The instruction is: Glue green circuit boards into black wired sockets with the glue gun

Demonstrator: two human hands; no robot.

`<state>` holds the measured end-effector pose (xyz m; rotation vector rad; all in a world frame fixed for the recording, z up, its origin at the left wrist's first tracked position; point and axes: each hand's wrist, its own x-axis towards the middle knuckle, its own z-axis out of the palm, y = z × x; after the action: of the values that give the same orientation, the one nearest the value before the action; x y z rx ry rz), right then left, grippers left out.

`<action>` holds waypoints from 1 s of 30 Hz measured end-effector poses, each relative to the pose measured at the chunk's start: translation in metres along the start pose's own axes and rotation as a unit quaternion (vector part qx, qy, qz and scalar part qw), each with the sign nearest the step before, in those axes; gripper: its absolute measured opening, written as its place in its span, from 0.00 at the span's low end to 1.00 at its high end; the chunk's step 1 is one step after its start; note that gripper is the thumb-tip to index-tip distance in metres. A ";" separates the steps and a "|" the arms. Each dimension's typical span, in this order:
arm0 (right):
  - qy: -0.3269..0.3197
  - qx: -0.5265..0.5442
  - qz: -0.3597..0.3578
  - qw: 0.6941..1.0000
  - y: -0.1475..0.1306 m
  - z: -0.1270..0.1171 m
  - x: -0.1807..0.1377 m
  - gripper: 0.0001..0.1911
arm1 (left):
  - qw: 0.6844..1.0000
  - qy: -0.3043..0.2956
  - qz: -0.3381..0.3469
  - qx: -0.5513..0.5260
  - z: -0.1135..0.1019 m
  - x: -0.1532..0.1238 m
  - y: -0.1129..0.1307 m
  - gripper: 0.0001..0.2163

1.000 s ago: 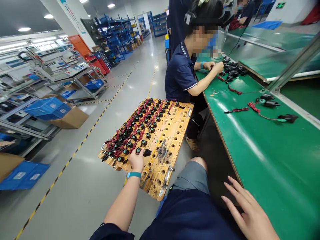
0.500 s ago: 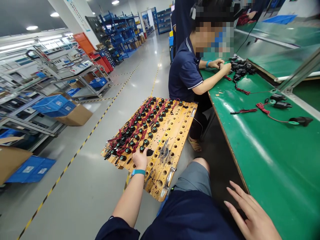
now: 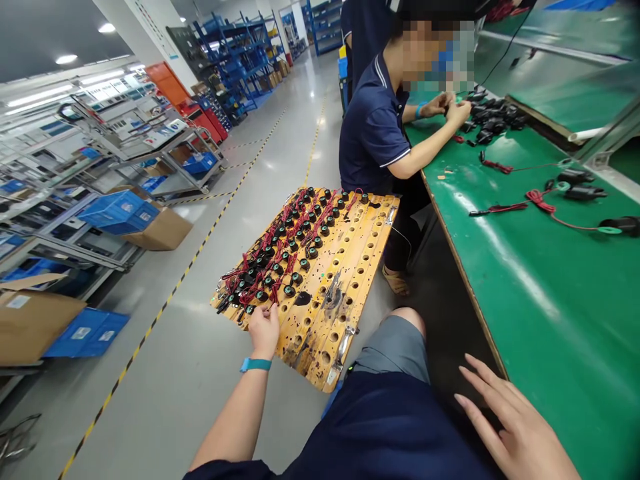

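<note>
My left hand (image 3: 264, 331), with a teal band at the wrist, is at the near left edge of a yellow wooden board (image 3: 345, 267) with rows of round holes. Its fingertips are pinched on a thin red wire (image 3: 275, 293) lying among the parts; the exact grip is partly hidden. Several black cylindrical parts (image 3: 289, 291) with greenish tops stand in the holes, tangled with bundled red wires. Low on the right, my right hand (image 3: 520, 420) is spread with nothing in it, beside the edge of the green table (image 3: 540, 347).
A co-worker (image 3: 380, 127) sits at the green table, both hands at a pile of black parts (image 3: 495, 117). More wired black parts (image 3: 583, 192) lie on the tabletop. Blue bins (image 3: 120, 212), cartons (image 3: 40, 320) and carts line the left, past a yellow-black floor stripe (image 3: 150, 327).
My left hand has moved left and slightly down along the board's near edge, away from the black part it was touching. My right hand stays spread. The view has shifted slightly.
</note>
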<state>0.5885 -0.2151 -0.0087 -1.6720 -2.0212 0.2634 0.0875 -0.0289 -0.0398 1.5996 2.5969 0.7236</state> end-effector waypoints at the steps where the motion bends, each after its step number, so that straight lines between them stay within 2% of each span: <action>1: -0.001 -0.001 -0.002 1.000 0.000 0.000 0.000 0.25 | 1.000 -0.005 -0.002 0.007 -0.001 0.001 -0.005 0.15; 8: 0.003 -0.017 -0.017 1.000 0.000 -0.001 0.002 0.25 | 0.997 -0.071 0.006 0.044 0.005 0.007 -0.013 0.13; 14: 0.001 -0.014 -0.016 1.000 0.000 0.000 0.001 0.25 | 0.993 -0.086 -0.007 0.077 -0.006 0.009 -0.019 0.13; 21: -0.005 -0.005 -0.016 1.000 0.001 0.001 0.000 0.25 | 0.987 -0.104 -0.030 0.119 -0.003 0.014 -0.011 0.14; 25: -0.010 0.010 -0.012 1.000 0.005 0.007 0.000 0.25 | 0.983 -0.104 -0.028 0.146 -0.019 0.018 -0.010 0.10; 28: -0.005 0.023 0.011 1.000 0.001 0.006 0.003 0.23 | 0.986 -0.095 -0.003 0.138 -0.035 0.012 0.003 0.04; 30: -0.009 0.046 0.049 0.998 -0.013 -0.005 0.008 0.21 | 0.987 -0.112 0.034 0.109 -0.037 -0.003 0.026 0.12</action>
<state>0.5786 -0.2106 0.0032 -1.7192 -1.9140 0.4004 0.1022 -0.0353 0.0031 1.7180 2.5397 0.2499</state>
